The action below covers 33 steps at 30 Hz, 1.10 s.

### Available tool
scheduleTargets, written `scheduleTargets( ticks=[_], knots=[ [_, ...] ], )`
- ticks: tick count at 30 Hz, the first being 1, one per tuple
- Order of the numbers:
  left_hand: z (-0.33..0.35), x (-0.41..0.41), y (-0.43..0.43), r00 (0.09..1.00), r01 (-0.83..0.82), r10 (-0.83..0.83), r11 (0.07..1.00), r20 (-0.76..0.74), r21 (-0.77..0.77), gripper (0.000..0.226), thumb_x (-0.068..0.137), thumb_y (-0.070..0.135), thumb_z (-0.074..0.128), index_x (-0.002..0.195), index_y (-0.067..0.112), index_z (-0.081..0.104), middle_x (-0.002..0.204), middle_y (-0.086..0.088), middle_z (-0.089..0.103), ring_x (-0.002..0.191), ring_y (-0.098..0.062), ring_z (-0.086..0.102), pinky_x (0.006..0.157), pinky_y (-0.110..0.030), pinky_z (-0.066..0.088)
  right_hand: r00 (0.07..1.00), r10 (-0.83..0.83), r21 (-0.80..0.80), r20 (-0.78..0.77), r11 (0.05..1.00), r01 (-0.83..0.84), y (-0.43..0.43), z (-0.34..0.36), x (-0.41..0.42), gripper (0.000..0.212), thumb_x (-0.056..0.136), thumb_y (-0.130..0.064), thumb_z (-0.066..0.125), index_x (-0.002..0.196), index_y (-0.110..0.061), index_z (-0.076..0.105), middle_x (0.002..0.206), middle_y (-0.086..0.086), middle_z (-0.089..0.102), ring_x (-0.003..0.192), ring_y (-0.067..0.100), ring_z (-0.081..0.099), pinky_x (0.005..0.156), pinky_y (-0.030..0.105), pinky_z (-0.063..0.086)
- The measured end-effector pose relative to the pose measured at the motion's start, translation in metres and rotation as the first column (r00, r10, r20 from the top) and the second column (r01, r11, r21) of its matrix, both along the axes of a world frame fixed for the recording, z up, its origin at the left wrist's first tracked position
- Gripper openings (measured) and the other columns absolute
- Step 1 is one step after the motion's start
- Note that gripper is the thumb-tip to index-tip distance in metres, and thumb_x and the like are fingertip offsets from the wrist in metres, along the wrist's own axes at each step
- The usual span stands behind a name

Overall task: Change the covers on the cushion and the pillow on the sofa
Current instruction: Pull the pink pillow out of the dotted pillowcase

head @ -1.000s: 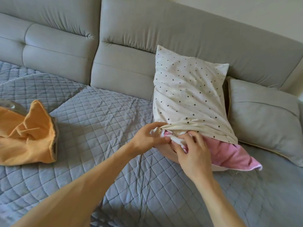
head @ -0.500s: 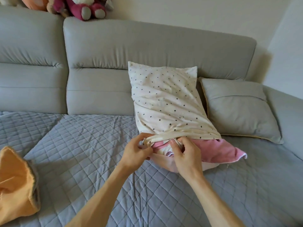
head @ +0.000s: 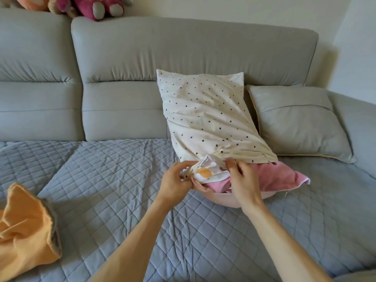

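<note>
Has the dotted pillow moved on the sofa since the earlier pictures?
No. The dotted pillow still leans on the sofa back, its right edge beside the grey cushion, as before.

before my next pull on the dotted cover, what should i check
1. Left hand pinches the dotted cover's hem: ok.
2. Right hand's grip at the opening: cannot tell.
3. The cover's top rests against the sofa back: ok.
4. Opening free of bunched cloth: not ok, pink cloth spills out.
5. Grey cushion apart from both hands: ok.
</note>
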<state>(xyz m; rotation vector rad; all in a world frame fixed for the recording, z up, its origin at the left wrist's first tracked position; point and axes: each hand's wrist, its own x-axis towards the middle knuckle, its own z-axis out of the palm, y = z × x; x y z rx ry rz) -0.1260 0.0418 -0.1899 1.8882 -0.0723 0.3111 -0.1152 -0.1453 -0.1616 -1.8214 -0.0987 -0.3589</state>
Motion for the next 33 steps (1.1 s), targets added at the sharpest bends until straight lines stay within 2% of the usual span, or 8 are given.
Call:
scheduleTargets(
  ticks=[3, 7, 13, 18, 21, 23, 28, 33],
  knots=[
    [0.000, 0.011, 0.001, 0.990, -0.085, 0.073, 0.992, 0.124, 0.095, 0.071, 0.077, -0.009, 0.061, 0.101, 0.058, 0.063, 0.100, 0.012, 0.060, 0.086, 0.001, 0.058, 0.076, -0.008, 0.043, 0.996, -0.008, 0.151, 0.092, 0.988, -0.006, -0.004, 0.015, -0.008, 0.035, 0.101, -0.013, 0.052, 0.067, -0.003, 0.053, 0.058, -0.010, 0.051, 0.059, 0.003, 0.047, 0.059, 0.018, 0.039],
    [-0.003, 0.025, 0.010, 0.981, -0.145, 0.126, 0.982, 0.150, 0.123, 0.075, 0.075, -0.017, 0.055, 0.093, 0.054, 0.067, 0.098, 0.008, 0.055, 0.089, 0.007, 0.055, 0.073, -0.005, 0.042, 0.962, 0.159, -0.149, 0.224, 0.981, -0.127, -0.012, 0.009, -0.024, 0.040, 0.099, -0.008, 0.053, 0.062, -0.019, 0.044, 0.058, -0.015, 0.044, 0.058, 0.002, 0.040, 0.059, 0.020, 0.035],
    [-0.044, 0.041, 0.052, 0.958, -0.122, 0.183, 0.956, -0.219, 0.266, 0.050, 0.074, -0.007, 0.056, 0.072, 0.042, 0.065, 0.093, -0.005, 0.069, 0.078, -0.021, 0.067, 0.072, -0.039, 0.056, 0.886, 0.462, -0.801, -0.033, 0.518, -0.300, -0.002, -0.049, -0.048, 0.029, 0.091, -0.046, 0.054, 0.116, -0.032, 0.062, 0.130, -0.016, 0.040, 0.111, 0.008, 0.046, 0.093, 0.029, 0.040],
    [-0.008, 0.018, 0.041, 0.979, -0.146, 0.187, 0.923, -0.083, 0.356, 0.026, 0.087, 0.003, 0.059, 0.092, 0.029, 0.062, 0.142, -0.008, 0.039, 0.132, -0.022, 0.039, 0.107, -0.038, 0.040, 0.868, 0.483, -0.499, -0.119, 0.727, -0.472, -0.036, -0.020, -0.053, 0.031, 0.091, -0.042, 0.063, 0.122, -0.042, 0.066, 0.135, -0.031, 0.047, 0.109, -0.013, 0.052, 0.094, 0.014, 0.042],
    [0.021, 0.005, 0.004, 0.977, -0.212, 0.183, 0.864, 0.107, 0.456, 0.039, 0.081, 0.008, 0.062, 0.112, 0.030, 0.055, 0.150, -0.003, 0.029, 0.138, -0.021, 0.028, 0.106, -0.039, 0.035, 0.975, 0.111, -0.433, 0.191, 0.901, -0.017, -0.075, -0.011, -0.042, 0.018, 0.093, -0.040, 0.063, 0.107, -0.031, 0.070, 0.101, -0.021, 0.065, 0.086, 0.001, 0.061, 0.078, 0.018, 0.047],
    [0.037, 0.004, -0.028, 0.955, -0.180, 0.000, 0.794, 0.296, 0.581, 0.048, 0.076, 0.015, 0.060, 0.121, 0.030, 0.055, 0.143, 0.000, 0.040, 0.131, -0.023, 0.037, 0.104, -0.040, 0.037, 0.920, -0.264, -0.457, 0.288, 0.806, 0.375, -0.100, -0.015, -0.027, 0.037, 0.091, -0.050, 0.062, 0.117, -0.025, 0.064, 0.115, -0.009, 0.063, 0.108, 0.010, 0.055, 0.095, 0.028, 0.041],
    [0.062, 0.040, -0.123, 0.904, 0.067, -0.406, 0.442, 0.134, 0.895, 0.051, 0.089, 0.037, 0.056, 0.138, 0.047, 0.044, 0.142, 0.012, 0.044, 0.133, -0.014, 0.037, 0.110, -0.035, 0.032, 0.804, -0.294, -0.049, -0.517, 0.948, 0.315, -0.111, -0.020, -0.010, 0.093, 0.076, -0.074, 0.062, 0.139, -0.011, 0.039, 0.131, 0.007, 0.056, 0.118, 0.029, 0.056, 0.096, 0.035, 0.044],
    [0.068, 0.089, -0.194, 0.909, 0.139, -0.408, 0.092, -0.090, 0.986, 0.044, 0.095, 0.053, 0.047, 0.139, 0.049, 0.042, 0.136, 0.006, 0.051, 0.126, -0.022, 0.044, 0.101, -0.041, 0.042, 0.756, -0.380, -0.013, -0.533, 0.897, 0.442, -0.089, -0.032, 0.001, 0.073, 0.090, -0.048, 0.063, 0.135, -0.001, 0.030, 0.133, 0.018, 0.047, 0.107, 0.033, 0.058, 0.084, 0.039, 0.051]
  ],
)
